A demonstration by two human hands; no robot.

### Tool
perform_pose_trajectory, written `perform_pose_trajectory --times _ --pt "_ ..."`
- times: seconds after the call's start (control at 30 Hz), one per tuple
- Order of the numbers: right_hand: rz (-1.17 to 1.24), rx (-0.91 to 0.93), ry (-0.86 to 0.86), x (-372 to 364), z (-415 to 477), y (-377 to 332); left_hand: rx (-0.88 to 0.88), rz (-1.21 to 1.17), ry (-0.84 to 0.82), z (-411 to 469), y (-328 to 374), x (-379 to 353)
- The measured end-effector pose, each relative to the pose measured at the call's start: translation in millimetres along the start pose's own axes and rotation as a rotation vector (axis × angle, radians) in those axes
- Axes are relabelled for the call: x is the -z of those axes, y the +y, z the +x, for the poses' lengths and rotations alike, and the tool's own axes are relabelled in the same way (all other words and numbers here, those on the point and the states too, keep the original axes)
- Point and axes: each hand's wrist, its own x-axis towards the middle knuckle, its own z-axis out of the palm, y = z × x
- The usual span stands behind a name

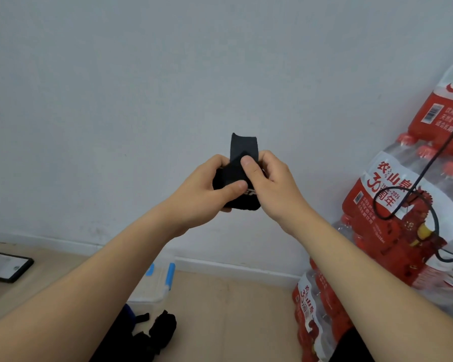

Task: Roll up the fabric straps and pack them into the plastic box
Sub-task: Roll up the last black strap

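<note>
Both hands hold a black fabric strap (pixel 242 152) up in front of the wall, mostly rolled into a bundle. My left hand (pixel 207 189) grips the roll from the left, thumb across its front. My right hand (pixel 270 184) pinches it from the right, thumb pressed on top, and the loose end sticks up above the fingers. On the floor below, a clear plastic box (pixel 154 288) with blue latches is partly hidden by my left forearm. More black straps (pixel 160 333) lie in a heap in front of the box.
Shrink-wrapped packs of red-capped water bottles (pixel 403 205) are stacked at the right, with a black cable (pixel 429 163) hanging over them. A dark-edged flat board (pixel 11 267) lies on the floor at the left. A white wall stands straight ahead.
</note>
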Motion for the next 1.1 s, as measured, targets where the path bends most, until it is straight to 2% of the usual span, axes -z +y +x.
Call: perform_pose_trajectory --times 0.1,0.17,0.33,0.47,0.57,0.7,0.93,1.1 --pt "0.225 -0.186 -0.105 1.2 0.7 -4.2 -0.011 -0.072 0.066 2.2 0.0 -3.0" --pt "0.304 -0.233 -0.164 1.7 -0.2 -5.4 -0.015 -0.088 0.131 3.8 0.4 -1.9" --pt "0.287 -0.109 -0.07 3.2 -2.9 -11.3 -0.012 -0.206 0.149 6.7 2.5 0.6" --pt "0.331 -0.074 -0.01 2.0 -3.9 -9.6 0.125 -0.266 -0.039 3.8 3.8 -0.8" --pt "0.394 -0.117 -0.001 5.7 -4.4 -11.6 0.061 -0.28 -0.056 1.3 6.0 -0.9" --pt "0.285 -0.098 0.013 11.7 -5.0 -12.9 -0.043 -0.15 -0.047 -1.5 5.8 -5.1" --pt "0.28 -0.075 0.052 2.1 -9.1 -10.4 -0.004 -0.199 0.046 -0.8 7.3 -6.8" --pt "0.252 0.012 0.13 -0.8 -6.9 -7.9 -0.068 -0.202 -0.01 -0.8 6.9 -0.9"
